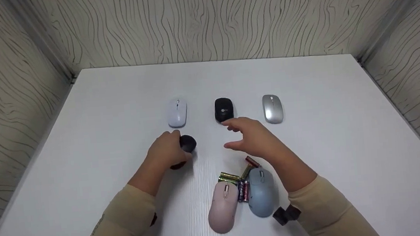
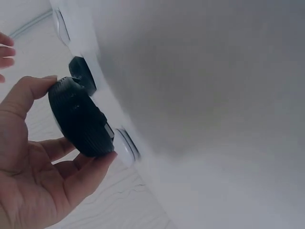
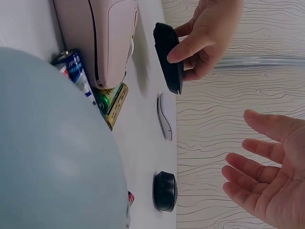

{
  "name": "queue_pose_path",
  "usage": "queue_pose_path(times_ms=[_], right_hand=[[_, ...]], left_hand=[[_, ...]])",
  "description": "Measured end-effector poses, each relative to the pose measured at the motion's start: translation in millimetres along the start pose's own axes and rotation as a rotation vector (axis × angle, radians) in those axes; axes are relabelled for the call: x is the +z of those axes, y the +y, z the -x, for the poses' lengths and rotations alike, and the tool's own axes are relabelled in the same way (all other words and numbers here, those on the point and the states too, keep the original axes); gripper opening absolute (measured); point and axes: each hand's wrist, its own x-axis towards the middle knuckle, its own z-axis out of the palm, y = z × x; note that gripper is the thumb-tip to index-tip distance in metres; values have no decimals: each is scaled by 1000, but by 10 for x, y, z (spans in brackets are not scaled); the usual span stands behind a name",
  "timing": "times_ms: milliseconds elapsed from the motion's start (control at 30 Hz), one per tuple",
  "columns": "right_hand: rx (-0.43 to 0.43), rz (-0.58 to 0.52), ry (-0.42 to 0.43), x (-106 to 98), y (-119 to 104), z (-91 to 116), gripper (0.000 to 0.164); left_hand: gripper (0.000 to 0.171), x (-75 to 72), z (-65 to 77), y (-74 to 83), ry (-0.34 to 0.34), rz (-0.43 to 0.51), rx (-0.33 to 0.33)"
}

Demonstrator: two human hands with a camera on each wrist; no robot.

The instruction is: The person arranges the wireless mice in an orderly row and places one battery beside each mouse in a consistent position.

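Observation:
My left hand [image 1: 164, 151] grips a black computer mouse [image 1: 188, 143] by its edges, thumb on one side and fingers on the other. In the left wrist view this mouse [image 2: 78, 119] is held off the table, tilted. My right hand [image 1: 251, 136] hovers with fingers spread and holds nothing; the right wrist view shows the hand [image 3: 271, 167] apart from everything. Just beyond its fingertips in the head view lies a second black mouse [image 1: 224, 109]. A white mouse [image 1: 177, 113] lies beyond my left hand, and a silver mouse [image 1: 272, 108] is at the row's right end.
Nearer my body lie a pink mouse [image 1: 223, 208] and a blue-grey mouse [image 1: 262, 193]. Several batteries [image 1: 243, 191] are between and behind them. The white table [image 1: 325, 85] meets a wood-patterned wall [image 1: 201, 23] at the back.

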Motion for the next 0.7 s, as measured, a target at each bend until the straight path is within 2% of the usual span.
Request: queue_pose_path(times_ms=[300, 467, 700], right_hand=[[5, -21, -5, 118, -102, -148, 56], [27, -23, -6, 171, -110, -188, 53], [34, -2, -8, 219, -102, -210, 51]], left_hand=[[64, -56, -259, -134, -8, 37, -113], [67, -29, -302, -160, -22, 39, -164], [72, 34, -335, -164, -7, 24, -218]])
